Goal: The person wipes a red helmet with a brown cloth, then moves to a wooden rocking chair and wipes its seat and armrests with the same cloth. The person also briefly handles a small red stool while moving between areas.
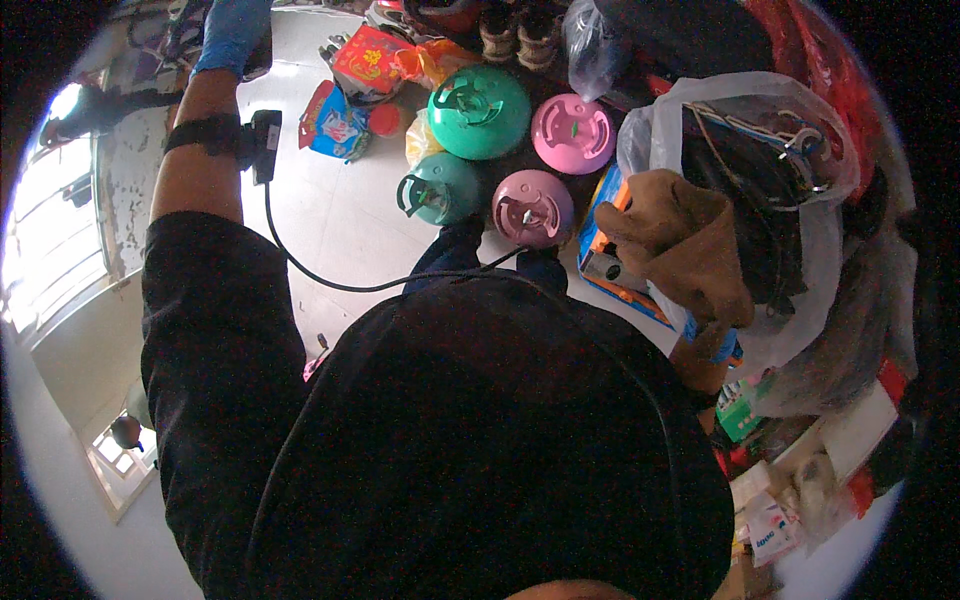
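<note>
My left hand point(234, 34), in a blue glove, reaches to the upper left edge; a dark object lies against it, and its fingers are not clear. At the right, blue glove material point(720, 343) shows at my right wrist. Brown cloth or a brown glove point(675, 240) covers the rest of my right hand, so its grip is hidden. Before me stand a large green gas cylinder point(480, 112), a smaller green cylinder point(439, 187), a pink cylinder point(574, 133) and a dusky pink cylinder point(533, 208). A blue detergent bag point(337, 124) and a red-lidded jar point(386, 120) are left of them.
A translucent plastic bag point(821, 262) with dark items and hangers fills the right side. Beside it lies a blue and orange box point(637, 300). Shoes point(517, 37) and a red package point(367, 60) are at the top. A black cable point(352, 288) crosses before me.
</note>
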Motion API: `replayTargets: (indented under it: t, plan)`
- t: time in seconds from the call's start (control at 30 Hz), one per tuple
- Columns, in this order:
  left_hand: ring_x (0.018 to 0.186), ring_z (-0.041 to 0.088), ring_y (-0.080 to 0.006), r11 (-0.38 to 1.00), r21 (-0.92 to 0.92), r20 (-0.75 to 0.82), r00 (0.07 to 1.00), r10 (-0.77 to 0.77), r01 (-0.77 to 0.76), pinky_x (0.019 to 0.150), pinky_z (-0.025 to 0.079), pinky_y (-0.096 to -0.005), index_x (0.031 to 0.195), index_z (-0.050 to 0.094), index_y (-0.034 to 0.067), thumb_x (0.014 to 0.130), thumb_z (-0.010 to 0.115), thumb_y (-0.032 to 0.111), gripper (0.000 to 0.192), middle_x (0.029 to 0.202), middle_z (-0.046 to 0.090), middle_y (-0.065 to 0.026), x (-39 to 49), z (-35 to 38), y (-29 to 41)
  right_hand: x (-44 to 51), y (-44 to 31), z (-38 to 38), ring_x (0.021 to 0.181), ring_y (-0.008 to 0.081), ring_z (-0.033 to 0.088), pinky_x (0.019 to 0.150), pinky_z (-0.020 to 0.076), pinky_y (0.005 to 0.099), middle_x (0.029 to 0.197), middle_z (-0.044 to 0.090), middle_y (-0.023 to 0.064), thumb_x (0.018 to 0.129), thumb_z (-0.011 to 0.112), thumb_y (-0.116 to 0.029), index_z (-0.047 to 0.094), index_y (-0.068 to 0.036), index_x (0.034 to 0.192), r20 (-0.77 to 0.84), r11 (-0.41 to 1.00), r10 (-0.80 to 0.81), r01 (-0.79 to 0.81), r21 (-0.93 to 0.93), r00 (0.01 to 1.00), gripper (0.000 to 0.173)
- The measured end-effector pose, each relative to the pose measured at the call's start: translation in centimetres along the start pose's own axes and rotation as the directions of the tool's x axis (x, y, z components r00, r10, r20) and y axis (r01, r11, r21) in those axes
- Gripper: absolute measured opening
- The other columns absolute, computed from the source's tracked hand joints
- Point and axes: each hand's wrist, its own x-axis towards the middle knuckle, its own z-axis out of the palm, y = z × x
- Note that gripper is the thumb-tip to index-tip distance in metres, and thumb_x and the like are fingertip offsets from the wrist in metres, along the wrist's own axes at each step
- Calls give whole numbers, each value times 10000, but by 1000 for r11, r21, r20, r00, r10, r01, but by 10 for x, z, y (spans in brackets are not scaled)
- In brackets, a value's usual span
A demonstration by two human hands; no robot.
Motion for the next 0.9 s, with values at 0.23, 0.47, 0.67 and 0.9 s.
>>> replayTargets:
  t: [0.23, 0.47, 0.67, 0.9]
  plan:
    - [1135, 587, -196, 997, 71, -32, 999, 29, -27, 992, 467, -314, 1412, 422, 4, 792, 572, -129, 651, 1267, 592, -118, -3, 0, 1, -7, 6, 5, 1018, 193, 610, 861, 509, 331, 1127, 609, 41, 798, 651, -68, 573, -77, 1153, 140, 997, 61, -54, -53, 988, 364]
    - [1149, 570, -178, 963, 269, -65, 998, 16, 2, 1003, 448, -302, 1412, 421, 6, 787, 595, -113, 660, 1296, 571, -107, -4, 0, 3, -3, 0, 6, 1021, 141, 616, 823, 531, 250, 1079, 616, 62, 805, 630, 34, 576, 24, 1094, 122, 853, 222, -253, 456, 968, 294]
    - [1148, 570, -178, 998, 66, -16, 1000, 14, -13, 1001, 454, -310, 1418, 412, 10, 792, 581, -121, 661, 1300, 566, -100, -3, -1, -4, -5, -2, 3, 958, 139, 643, 780, 532, 205, 1071, 630, 116, 824, 599, 78, 535, 72, 1136, 180, 831, 239, -297, 470, 954, 319]
    - [1137, 578, -180, 993, 116, -15, 1000, 22, -20, 994, 461, -313, 1418, 412, 10, 791, 570, -126, 660, 1287, 572, -102, -5, -1, -2, -5, -6, 7, 977, 140, 635, 767, 535, 223, 1081, 642, 58, 816, 647, 29, 610, 21, 1043, 13, 919, 210, -201, 339, 978, 230]
